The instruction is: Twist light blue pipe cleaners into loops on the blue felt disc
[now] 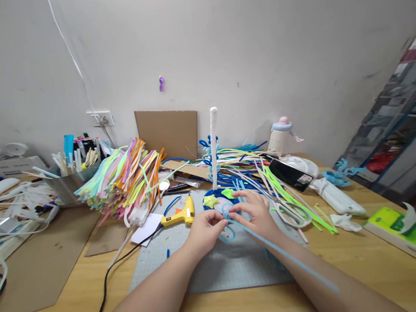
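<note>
A light blue pipe cleaner [283, 252] is pinched between my two hands, its long end trailing down to the right over my right forearm. My left hand [208, 230] closes thumb and forefinger on it near a small bent loop. On the other side, my right hand [254, 212] pinches the same strip with thumb and forefinger. Just behind the fingers sits a dark blue round piece [206, 195] with a yellow star [211, 201] and a green star [228, 193]. A white upright stick [213, 148] rises behind it, with blue looped pipe cleaners [208, 161] around it.
A yellow glue gun [179, 215] lies left of my hands on the grey cutting mat [205, 279]. Bundled colourful pipe cleaners [122, 184] stand at left. To the right are scissors [290, 214], a phone [291, 173], a tissue pack [406, 232] and a bottle [280, 139].
</note>
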Demonstrator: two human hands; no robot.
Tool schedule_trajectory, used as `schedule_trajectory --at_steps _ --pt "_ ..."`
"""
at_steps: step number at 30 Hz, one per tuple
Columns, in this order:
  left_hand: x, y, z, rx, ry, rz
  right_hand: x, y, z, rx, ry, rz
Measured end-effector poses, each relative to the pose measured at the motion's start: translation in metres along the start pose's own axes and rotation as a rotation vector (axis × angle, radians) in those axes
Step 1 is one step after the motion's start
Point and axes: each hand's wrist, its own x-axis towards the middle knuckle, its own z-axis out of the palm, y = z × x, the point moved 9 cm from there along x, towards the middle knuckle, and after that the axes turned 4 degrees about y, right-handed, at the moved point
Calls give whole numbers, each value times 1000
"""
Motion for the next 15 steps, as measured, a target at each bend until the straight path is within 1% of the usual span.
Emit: schedule_trajectory --at_steps 3,8,10,15 --pt "-3 12 -3 182 43 116 -2 -4 3 26 -27 9" --pt "-6 19 -5 282 90 237 -4 -6 7 71 -56 48" --pt "-7 20 -5 296 94 260 -5 -5 10 87 -76 57" --pt "-8 20 -4 298 95 266 -6 -2 14 86 -88 74"
